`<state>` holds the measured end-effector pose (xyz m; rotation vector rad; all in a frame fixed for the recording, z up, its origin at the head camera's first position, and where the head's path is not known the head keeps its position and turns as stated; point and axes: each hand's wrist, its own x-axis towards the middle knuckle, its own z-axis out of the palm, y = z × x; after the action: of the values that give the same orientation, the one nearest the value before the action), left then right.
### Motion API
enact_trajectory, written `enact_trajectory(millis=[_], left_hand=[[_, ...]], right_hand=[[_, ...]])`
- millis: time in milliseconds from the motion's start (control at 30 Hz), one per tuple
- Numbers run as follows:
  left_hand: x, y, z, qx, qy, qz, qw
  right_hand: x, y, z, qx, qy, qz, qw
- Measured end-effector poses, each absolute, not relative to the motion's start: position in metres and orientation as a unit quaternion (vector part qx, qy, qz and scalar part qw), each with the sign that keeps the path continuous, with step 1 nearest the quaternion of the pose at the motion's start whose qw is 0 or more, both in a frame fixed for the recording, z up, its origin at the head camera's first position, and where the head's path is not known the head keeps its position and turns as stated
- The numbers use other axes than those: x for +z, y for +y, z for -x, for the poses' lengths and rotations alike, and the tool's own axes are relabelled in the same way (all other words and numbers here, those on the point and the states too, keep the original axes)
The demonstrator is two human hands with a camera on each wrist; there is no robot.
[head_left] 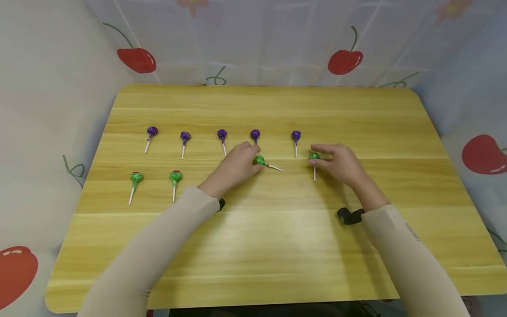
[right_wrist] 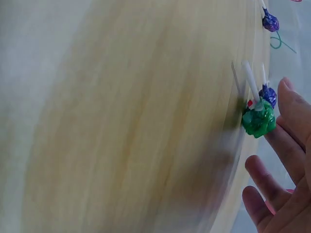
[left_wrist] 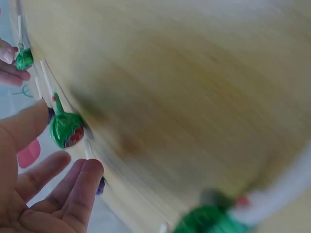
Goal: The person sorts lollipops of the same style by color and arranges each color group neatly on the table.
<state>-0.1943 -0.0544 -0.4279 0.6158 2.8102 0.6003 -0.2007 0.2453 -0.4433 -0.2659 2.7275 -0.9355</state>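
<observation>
My left hand [head_left: 237,164] reaches over a green lollipop [head_left: 260,160] whose stick points right. In the left wrist view, that green lollipop [left_wrist: 66,128] shows between the spread thumb and fingers, with gaps around it. My right hand [head_left: 336,163] is at another green lollipop [head_left: 314,156], its stick toward the front edge. The right wrist view has this green lollipop [right_wrist: 259,119] beside the index finger, the thumb standing apart from it and the other fingers loosely bent. A purple lollipop [head_left: 255,133] lies just beyond the left fingertips, its stick partly hidden.
On the wooden table [head_left: 277,264], more purple lollipops form a back row, from one at far left [head_left: 152,131] to a purple lollipop [head_left: 295,135] between the hands. Two green lollipops lie at left, one [head_left: 136,177] beside another [head_left: 175,176]. A cherry-print curtain [head_left: 257,44] hangs behind.
</observation>
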Motion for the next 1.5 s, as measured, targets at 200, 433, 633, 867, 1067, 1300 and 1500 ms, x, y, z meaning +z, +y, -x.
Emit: enact_trajectory(millis=[200, 433, 633, 867, 1067, 1300, 1500], left_hand=[[-0.429, -0.044, 0.197, 0.189, 0.949, -0.231, 0.105], [-0.43, -0.044, 0.199, 0.183, 0.942, -0.263, 0.104], [-0.427, -0.041, 0.198, 0.178, 0.941, -0.257, 0.127], [-0.427, -0.037, 0.199, 0.178, 0.941, -0.256, 0.133], [-0.428, -0.038, 0.201, 0.195, 0.938, -0.251, 0.136], [-0.425, -0.043, 0.204, 0.233, 0.924, -0.254, 0.167], [-0.408, -0.053, 0.198, 0.265, 0.905, -0.287, 0.167]], right_hand=[[-0.444, 0.25, 0.203, -0.299, 0.942, 0.078, 0.134], [-0.448, 0.252, 0.203, -0.303, 0.941, 0.088, 0.122], [-0.448, 0.252, 0.203, -0.309, 0.939, 0.084, 0.126], [-0.447, 0.251, 0.202, -0.306, 0.94, 0.079, 0.126], [-0.447, 0.249, 0.204, -0.305, 0.941, 0.081, 0.125], [-0.447, 0.248, 0.204, -0.307, 0.941, 0.074, 0.123], [-0.449, 0.249, 0.204, -0.305, 0.942, 0.075, 0.121]])
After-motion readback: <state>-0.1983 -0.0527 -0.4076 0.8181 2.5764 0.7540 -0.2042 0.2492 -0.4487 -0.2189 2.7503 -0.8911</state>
